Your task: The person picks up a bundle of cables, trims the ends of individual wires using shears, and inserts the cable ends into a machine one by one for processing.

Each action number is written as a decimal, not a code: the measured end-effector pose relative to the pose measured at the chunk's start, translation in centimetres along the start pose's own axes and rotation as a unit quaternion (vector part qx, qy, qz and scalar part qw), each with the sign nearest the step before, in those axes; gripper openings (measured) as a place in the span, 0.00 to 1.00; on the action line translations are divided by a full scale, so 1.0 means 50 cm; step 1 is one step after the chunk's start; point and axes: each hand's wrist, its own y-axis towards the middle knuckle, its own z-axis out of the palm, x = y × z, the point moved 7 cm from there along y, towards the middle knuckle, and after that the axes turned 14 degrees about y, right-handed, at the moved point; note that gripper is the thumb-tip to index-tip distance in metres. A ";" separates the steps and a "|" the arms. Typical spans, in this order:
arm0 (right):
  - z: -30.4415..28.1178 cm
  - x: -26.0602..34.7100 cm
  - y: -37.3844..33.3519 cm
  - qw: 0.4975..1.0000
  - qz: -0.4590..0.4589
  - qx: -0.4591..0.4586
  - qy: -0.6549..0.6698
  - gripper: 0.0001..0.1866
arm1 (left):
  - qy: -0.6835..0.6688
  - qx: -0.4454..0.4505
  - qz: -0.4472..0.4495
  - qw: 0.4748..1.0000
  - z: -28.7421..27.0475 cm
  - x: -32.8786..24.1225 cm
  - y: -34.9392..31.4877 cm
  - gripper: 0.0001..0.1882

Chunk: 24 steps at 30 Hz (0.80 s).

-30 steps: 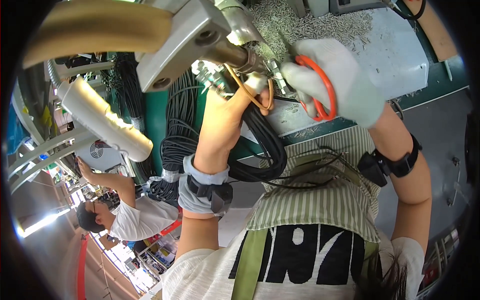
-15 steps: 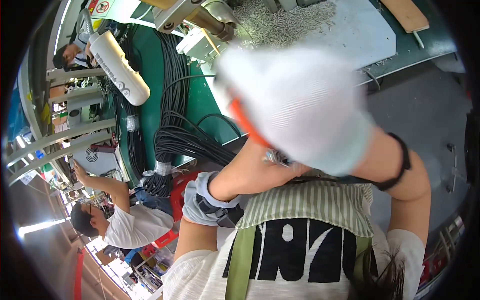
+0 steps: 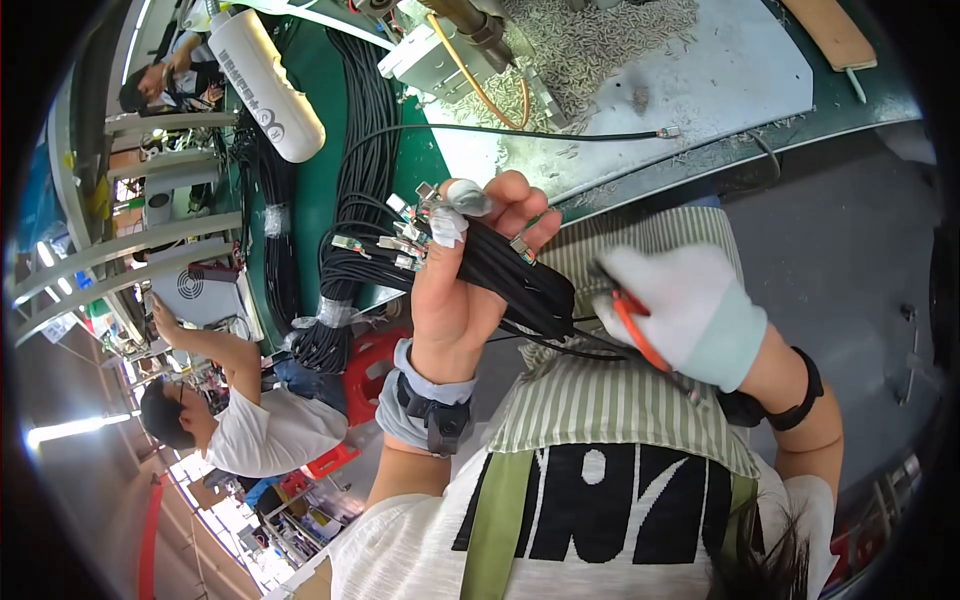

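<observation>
My left hand (image 3: 455, 290) is closed around a bundle of black cables (image 3: 525, 285), palm up, in front of the bench edge. White wraps cover two of its fingertips. Small metal connectors (image 3: 405, 240) with bits of coloured wire cluster at the cable ends beside the thumb. To the right, over the striped apron, my right hand (image 3: 695, 310) in a white glove grips a hand tool with orange handles (image 3: 640, 335), perhaps pliers or cutters; its jaws are blurred. Black cables run close beneath this tool.
One cable (image 3: 520, 131) with a connector end lies across the white plate (image 3: 740, 75), under a machine head (image 3: 475, 30). Small metal pieces (image 3: 590, 50) are heaped there. Thick cable coils (image 3: 355, 190) lie on the green bench. A white lamp (image 3: 265, 85) hangs left; a co-worker (image 3: 270, 430) sits beyond.
My gloved right hand has come down and right, away from the bench. My left hand has risen, bringing the cable bundle into view. The cable on the plate now shows.
</observation>
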 end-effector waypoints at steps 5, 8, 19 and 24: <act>-0.075 0.040 -0.004 0.972 -0.087 -0.214 0.049 0.08 | -0.059 0.001 0.024 0.998 0.008 0.004 -0.010 0.16; -0.065 0.061 0.031 0.974 -0.115 -0.165 0.105 0.07 | -0.052 0.045 0.031 0.997 0.028 0.008 -0.004 0.18; -0.090 0.001 0.027 0.859 0.145 -0.102 0.480 0.08 | 0.299 -0.015 -0.102 0.949 0.035 0.015 0.005 0.13; -0.123 -0.001 -0.002 0.937 0.072 -0.174 0.295 0.12 | 0.243 0.034 -0.052 0.968 0.100 0.009 0.014 0.09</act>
